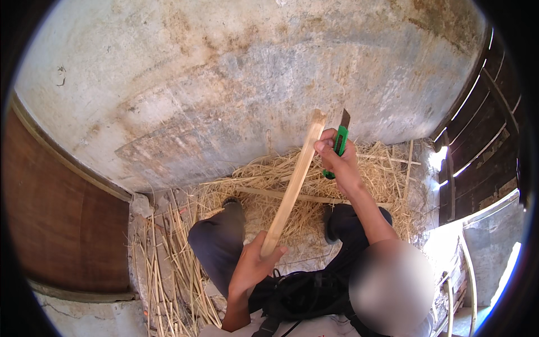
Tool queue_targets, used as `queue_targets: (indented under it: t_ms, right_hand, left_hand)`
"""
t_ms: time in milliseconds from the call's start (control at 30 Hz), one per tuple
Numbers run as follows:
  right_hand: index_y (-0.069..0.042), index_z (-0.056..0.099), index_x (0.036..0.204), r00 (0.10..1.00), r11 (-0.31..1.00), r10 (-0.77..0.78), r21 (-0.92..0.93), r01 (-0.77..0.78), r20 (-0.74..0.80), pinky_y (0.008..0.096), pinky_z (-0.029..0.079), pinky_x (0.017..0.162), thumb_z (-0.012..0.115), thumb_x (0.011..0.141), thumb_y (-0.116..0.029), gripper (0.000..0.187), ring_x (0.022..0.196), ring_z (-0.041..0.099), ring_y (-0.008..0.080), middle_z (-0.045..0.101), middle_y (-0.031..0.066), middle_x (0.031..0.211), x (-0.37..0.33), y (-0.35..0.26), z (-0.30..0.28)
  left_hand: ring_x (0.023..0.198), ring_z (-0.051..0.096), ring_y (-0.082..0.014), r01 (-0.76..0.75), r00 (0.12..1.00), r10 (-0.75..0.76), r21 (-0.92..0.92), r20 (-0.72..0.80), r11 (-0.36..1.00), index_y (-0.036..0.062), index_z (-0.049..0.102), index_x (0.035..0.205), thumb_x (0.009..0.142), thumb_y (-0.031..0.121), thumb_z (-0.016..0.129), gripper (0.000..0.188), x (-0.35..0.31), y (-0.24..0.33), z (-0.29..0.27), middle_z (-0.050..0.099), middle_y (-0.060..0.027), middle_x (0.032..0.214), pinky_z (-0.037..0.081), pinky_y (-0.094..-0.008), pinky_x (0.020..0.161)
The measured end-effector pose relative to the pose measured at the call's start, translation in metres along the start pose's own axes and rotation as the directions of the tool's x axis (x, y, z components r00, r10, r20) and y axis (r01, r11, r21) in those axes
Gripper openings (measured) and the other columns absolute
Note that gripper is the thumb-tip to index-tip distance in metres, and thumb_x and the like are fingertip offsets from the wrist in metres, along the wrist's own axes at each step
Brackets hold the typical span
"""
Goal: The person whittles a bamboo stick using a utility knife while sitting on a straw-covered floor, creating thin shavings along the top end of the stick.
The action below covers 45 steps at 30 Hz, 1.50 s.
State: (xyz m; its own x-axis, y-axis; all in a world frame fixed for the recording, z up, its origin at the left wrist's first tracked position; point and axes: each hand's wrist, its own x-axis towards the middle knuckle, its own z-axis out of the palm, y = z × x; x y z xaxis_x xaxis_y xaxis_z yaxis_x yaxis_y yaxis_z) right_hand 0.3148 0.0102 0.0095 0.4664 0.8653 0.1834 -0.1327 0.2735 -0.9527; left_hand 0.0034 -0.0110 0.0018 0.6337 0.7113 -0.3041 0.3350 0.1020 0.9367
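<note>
A long pale bamboo strip point(293, 188) slants up and away in front of me, its far end rough and brownish. My left hand point(252, 267) is closed around its near end, low by my lap. Close to the far end, my right hand point(341, 163) touches the strip with thumb and fingertips. That same hand also grips a green box cutter point(341, 140), whose blade is slid out and points up, beside the strip and apart from it. Part of the cutter's handle is hidden by my fingers.
Curly shavings point(281, 216) heap on the floor around my feet. Thin split sticks point(163, 269) lie at the left beside a brown wooden panel point(67, 208). A stained wall point(241, 90) rises ahead; dark slatted boards point(488, 123) stand at the right.
</note>
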Motion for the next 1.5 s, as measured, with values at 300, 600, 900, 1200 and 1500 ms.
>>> queue_targets:
  t_ms: [300,600,900,1200,1500]
  right_hand:
    - [-0.003,0.069,0.114,0.984,0.974,-0.160,-0.176,0.144,-0.082,0.0288,0.053,0.071,0.077,0.104,-0.022,0.023,0.082,0.067,0.0105,0.071,0.0029,0.093,-0.005,-0.012,0.005]
    - [-0.015,0.076,0.120,0.680,0.502,-0.463,-0.464,0.730,0.569,0.0341,0.053,0.057,0.083,0.093,-0.044,0.040,0.062,0.066,0.0199,0.062,0.0033,0.079,-0.034,0.027,0.035]
    - [-0.018,0.078,0.122,0.576,0.342,-0.514,-0.464,0.817,0.636,0.0340,0.053,0.054,0.085,0.090,-0.043,0.040,0.060,0.066,0.0194,0.062,-0.0014,0.078,-0.054,0.023,0.058]
    - [-0.018,0.078,0.124,0.559,0.273,-0.504,-0.493,0.826,0.658,0.0317,0.054,0.055,0.085,0.089,-0.045,0.045,0.060,0.066,0.0172,0.065,-0.0018,0.081,-0.056,0.021,0.058]
    - [-0.018,0.080,0.122,0.558,0.215,-0.534,-0.536,0.816,0.636,0.0319,0.051,0.052,0.087,0.086,-0.045,0.045,0.056,0.063,0.0170,0.063,-0.0027,0.075,-0.060,0.019,0.062]
  left_hand:
    - [0.061,0.044,-0.0021,-0.238,0.958,0.259,0.161,-0.126,0.958,0.0013,0.067,0.115,0.108,0.016,0.070,0.017,0.009,-0.018,-0.005,0.052,0.0063,0.071,0.035,-0.0242,0.054]
    - [0.054,0.042,0.0005,-0.227,0.958,0.212,-0.056,-0.192,0.972,0.0029,0.059,0.121,0.113,0.021,0.063,0.020,0.016,-0.003,-0.013,0.048,0.0088,0.069,0.033,-0.0202,0.048]
    - [0.062,0.045,-0.0004,-0.274,0.929,0.256,-0.034,-0.269,0.961,0.0038,0.059,0.119,0.110,0.017,0.068,0.019,0.010,0.006,-0.015,0.053,0.0067,0.078,0.036,-0.0198,0.053]
    - [0.072,0.047,-0.0023,-0.292,0.906,0.273,-0.009,-0.324,0.956,-0.0005,0.064,0.118,0.105,0.013,0.075,0.022,0.005,0.018,-0.014,0.060,0.0026,0.080,0.037,-0.0221,0.059]
    - [0.071,0.046,-0.0011,-0.320,0.860,0.339,0.112,-0.381,0.941,-0.0021,0.067,0.122,0.107,0.013,0.072,0.022,0.010,0.020,-0.008,0.062,0.0047,0.082,0.037,-0.0217,0.060]
